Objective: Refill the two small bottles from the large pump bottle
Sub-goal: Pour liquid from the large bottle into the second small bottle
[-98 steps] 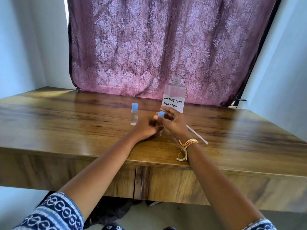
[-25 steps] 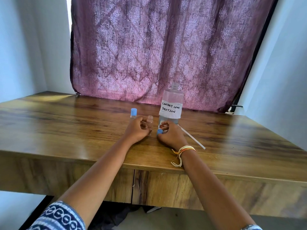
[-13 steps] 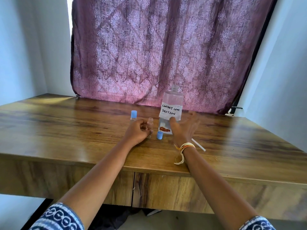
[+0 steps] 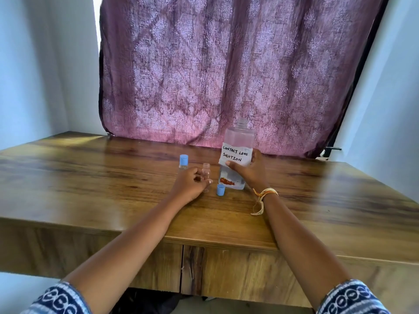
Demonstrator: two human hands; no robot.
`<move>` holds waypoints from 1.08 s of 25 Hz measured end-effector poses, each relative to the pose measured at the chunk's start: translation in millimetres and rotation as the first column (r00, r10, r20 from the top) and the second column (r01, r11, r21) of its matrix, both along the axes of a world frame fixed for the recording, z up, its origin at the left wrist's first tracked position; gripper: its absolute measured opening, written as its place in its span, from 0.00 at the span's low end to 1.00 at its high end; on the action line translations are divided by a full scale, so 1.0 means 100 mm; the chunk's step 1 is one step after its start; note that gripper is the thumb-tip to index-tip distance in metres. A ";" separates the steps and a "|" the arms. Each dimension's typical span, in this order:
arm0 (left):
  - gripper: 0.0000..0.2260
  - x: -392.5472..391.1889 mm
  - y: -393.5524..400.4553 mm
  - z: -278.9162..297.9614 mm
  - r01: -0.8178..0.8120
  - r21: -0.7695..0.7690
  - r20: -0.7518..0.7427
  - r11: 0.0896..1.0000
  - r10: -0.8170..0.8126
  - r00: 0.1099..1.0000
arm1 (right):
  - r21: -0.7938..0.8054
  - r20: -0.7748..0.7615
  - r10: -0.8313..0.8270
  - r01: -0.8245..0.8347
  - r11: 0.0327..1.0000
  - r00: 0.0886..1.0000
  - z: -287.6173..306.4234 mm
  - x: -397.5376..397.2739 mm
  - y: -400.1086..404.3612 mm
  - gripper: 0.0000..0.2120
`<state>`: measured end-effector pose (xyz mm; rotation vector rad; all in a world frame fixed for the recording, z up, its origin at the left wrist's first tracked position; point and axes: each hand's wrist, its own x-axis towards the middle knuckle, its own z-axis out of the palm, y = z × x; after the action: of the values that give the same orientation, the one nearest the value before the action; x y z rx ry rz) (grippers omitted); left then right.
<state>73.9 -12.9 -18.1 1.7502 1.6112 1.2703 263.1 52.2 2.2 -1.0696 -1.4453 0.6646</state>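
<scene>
A large clear bottle (image 4: 238,141) with a white "CONTACT LENS SOLUTION" label stands uncapped on the wooden table (image 4: 90,191). My right hand (image 4: 248,175) wraps around its lower body. My left hand (image 4: 189,184) grips an uncapped small clear bottle (image 4: 205,169) standing upright on the table. Its blue cap (image 4: 220,190) lies on the table between my hands. A second small bottle with a blue cap (image 4: 183,162) stands just behind my left hand.
A purple patterned curtain (image 4: 226,71) hangs behind the table. Pale walls close in on both sides. The table's front edge (image 4: 204,243) runs below my forearms.
The blue cap came off the small bottle and was set down on the table. My right hand then moved up and closed around the large bottle. My left hand stayed on the small bottle.
</scene>
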 end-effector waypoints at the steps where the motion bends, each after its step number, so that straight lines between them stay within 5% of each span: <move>1: 0.12 0.01 0.04 0.01 -0.009 -0.009 -0.009 1.000 0.009 1.000 | 0.005 -0.008 0.010 -0.010 1.000 1.000 0.00 0.01 0.01 0.29; 7: 0.14 0.13 0.31 0.13 0.010 -0.029 -0.181 1.000 -0.015 0.983 | 0.058 0.008 0.089 -0.090 0.994 0.996 0.02 0.04 -0.02 0.21; 21: 0.17 0.16 0.52 -0.03 0.031 0.069 -0.023 0.997 -0.030 0.999 | 0.172 0.056 0.086 -0.094 0.980 0.995 0.26 0.11 0.15 0.30; 27: 0.14 0.20 0.45 0.02 0.058 0.203 0.103 0.977 -0.080 0.991 | 0.274 0.240 0.075 -0.142 0.951 0.968 0.37 0.25 0.16 0.34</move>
<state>94.0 32.0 -16.3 1.8000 1.3897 1.5125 287.7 67.9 38.9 -0.8594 -1.7496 0.3982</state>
